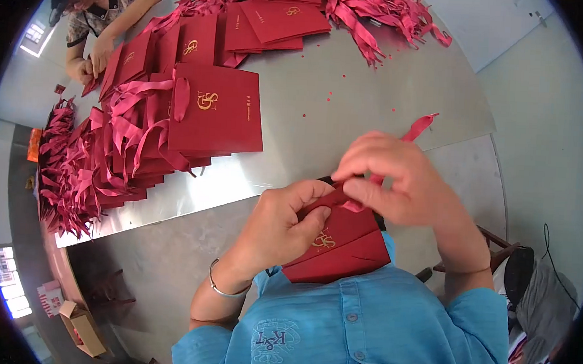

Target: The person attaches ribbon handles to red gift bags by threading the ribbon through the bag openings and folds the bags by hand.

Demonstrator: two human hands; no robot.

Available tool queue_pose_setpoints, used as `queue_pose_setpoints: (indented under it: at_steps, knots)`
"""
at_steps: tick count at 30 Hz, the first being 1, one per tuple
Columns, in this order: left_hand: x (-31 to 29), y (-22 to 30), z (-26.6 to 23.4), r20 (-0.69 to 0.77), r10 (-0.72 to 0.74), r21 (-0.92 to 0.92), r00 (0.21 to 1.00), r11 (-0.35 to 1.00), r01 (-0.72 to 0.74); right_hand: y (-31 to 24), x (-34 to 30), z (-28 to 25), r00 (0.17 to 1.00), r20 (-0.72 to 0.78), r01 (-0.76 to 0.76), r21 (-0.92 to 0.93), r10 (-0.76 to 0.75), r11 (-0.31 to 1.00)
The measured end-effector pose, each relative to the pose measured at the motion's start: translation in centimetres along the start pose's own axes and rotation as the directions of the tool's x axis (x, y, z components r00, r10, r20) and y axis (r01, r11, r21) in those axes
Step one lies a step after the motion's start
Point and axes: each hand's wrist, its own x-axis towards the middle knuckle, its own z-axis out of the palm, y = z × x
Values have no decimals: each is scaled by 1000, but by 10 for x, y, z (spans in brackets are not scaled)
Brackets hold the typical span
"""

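A dark red paper gift bag (350, 252) with a gold emblem leans against my blue shirt, tilted, at the front of the table. My left hand (288, 223) is closed on its upper edge, thumb on the near face. At the same edge my right hand (397, 177) pinches a pink-red ribbon (418, 128), whose loose end sticks out beyond the knuckles. Another bit of the ribbon lies between the two hands. My right fingertips partly hide where ribbon and bag meet.
On the metal table (354, 116), rows of finished-looking red bags (232, 123) with ribbon handles stand at the left. Flat red bags (283, 25) and a heap of loose ribbons (386, 19) lie at the back. A co-worker's hands (93, 63) handle a red piece at far left.
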Motion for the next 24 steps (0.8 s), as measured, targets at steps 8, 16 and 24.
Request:
queue_pose_setpoints:
  at_steps: [8,16,24]
  knots:
    - [-9,14,17,-154,210,328,966,933,-151,23,45,-22,669,688,-577,243,281,780]
    - [-10,24,24,-150,239,429,959,890,-155,47,70,-3,344,939,-725,252,20,640]
    - [-4,16,20,-139,183,201,973,968,-153,46,59,1,414,882,-803,239,223,545]
